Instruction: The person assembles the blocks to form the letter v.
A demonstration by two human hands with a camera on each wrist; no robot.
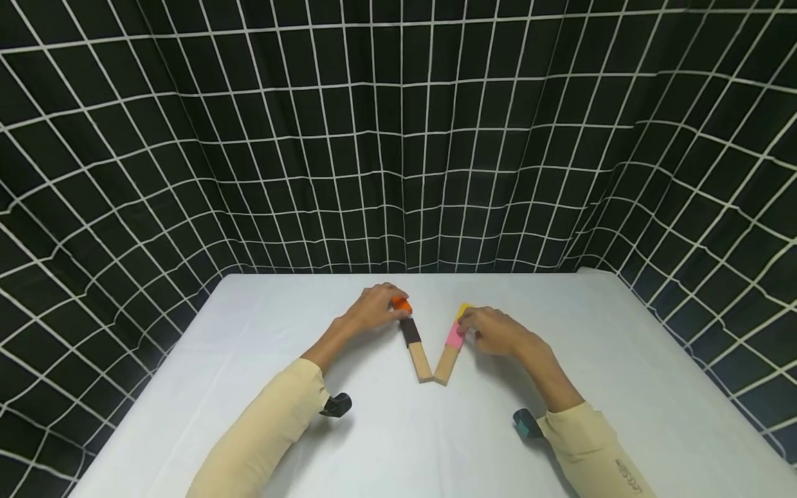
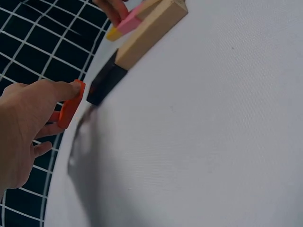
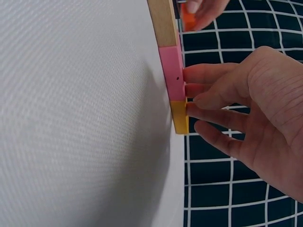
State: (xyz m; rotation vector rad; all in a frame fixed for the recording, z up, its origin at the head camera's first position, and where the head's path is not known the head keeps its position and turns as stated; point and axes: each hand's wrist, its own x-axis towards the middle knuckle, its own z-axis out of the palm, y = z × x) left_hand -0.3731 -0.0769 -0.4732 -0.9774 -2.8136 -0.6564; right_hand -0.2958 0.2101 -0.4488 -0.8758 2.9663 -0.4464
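My left hand [image 1: 373, 306] pinches an orange block [image 2: 72, 106] between thumb and fingers, close to the far end of a dark block [image 2: 106, 80]. That dark block continues into a plain wooden block [image 2: 150, 35], making a slanted row on the white table. On the other side, a second row runs from a wooden block [image 3: 163, 21] through a pink block [image 3: 172, 71] to a yellow block [image 3: 179, 116]. Fingers of my right hand [image 3: 255, 104] lie loosely extended, tips right at the pink and yellow blocks' side. Both rows meet at their near ends in a V.
A white cloth [image 1: 398, 443] covers the table. Black curtains [image 1: 398, 138] with a white grid rise behind it and at both sides. Dark wrist devices [image 1: 336, 405] stick out below both sleeves, near the tabletop.
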